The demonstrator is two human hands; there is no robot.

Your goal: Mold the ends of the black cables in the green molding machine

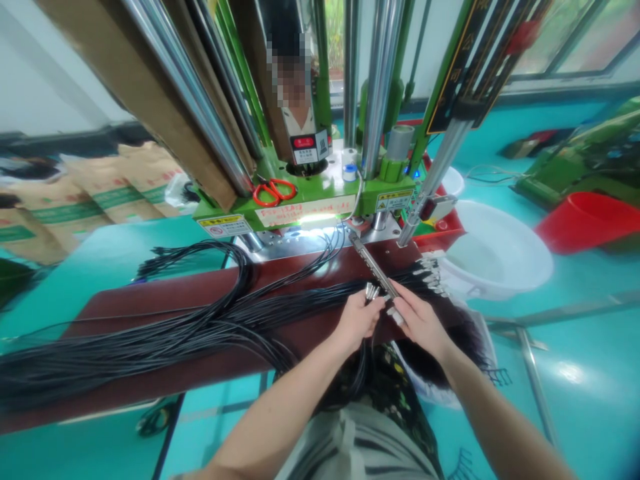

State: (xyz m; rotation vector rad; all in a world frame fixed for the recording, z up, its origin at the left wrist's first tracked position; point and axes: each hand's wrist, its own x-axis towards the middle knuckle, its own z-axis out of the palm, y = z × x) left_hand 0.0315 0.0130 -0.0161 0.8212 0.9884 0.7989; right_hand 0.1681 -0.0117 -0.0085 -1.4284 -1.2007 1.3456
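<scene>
My left hand [359, 317] is closed around a few black cables whose silver connector ends [371, 292] poke up past the fingers. Just right of it, my right hand [416, 319] grips the near end of a long, narrow metal bar [373, 262] with slots along it. The bar slants away from me, its far end near the machine's lit metal plate [300, 245]. Under and left of my hands, a thick bundle of black cables [200, 327] runs along the dark red tabletop [165, 288]. More silver connectors [431, 273] lie in a row at the table's right.
A green press machine [320, 195] with upright steel posts stands ahead. Red-handled scissors [274, 193] and a blue-and-white tape roll [349, 173] rest on it. To the right are a white basin [520, 257] and a red bucket [587, 223]. Paper sacks [85, 187] stand at the left.
</scene>
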